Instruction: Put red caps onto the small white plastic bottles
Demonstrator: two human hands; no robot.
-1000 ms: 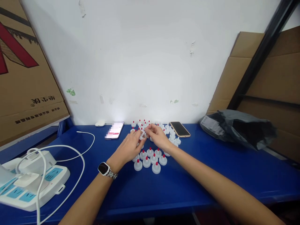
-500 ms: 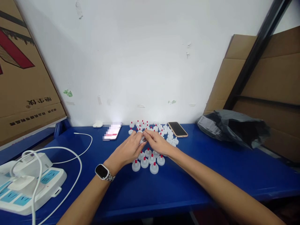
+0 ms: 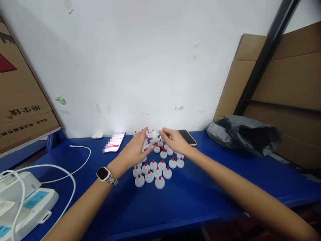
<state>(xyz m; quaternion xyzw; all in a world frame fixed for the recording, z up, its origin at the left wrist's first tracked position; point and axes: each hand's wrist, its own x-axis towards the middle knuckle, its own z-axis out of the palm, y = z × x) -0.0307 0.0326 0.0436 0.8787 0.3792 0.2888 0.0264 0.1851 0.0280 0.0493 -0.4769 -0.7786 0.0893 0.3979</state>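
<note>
My left hand (image 3: 134,150), with a watch (image 3: 103,174) on its wrist, is over the left side of a group of white caps with red tips (image 3: 157,172). Its thumb is spread from the fingers, and nothing shows in it. My right hand (image 3: 177,140) reaches in from the right above the group's far part. Its fingers are bent and pressed together beside some white pieces (image 3: 154,135); whether they grip one is hidden. Several red-tipped caps stand upright between the hands and in front of them. Small loose red tips (image 3: 162,148) lie among the caps.
A lit phone (image 3: 114,142) and a white case (image 3: 97,135) lie at the back left. Another phone (image 3: 187,137) is behind my right hand. A grey plastic bag (image 3: 240,134) rests at the right. A power strip (image 3: 47,204) with white cables is at the left on the blue table (image 3: 195,201).
My hands were together over the caps; now they are apart, the left one opened. More red-tipped caps show between them. The view has shifted slightly to the right.
</note>
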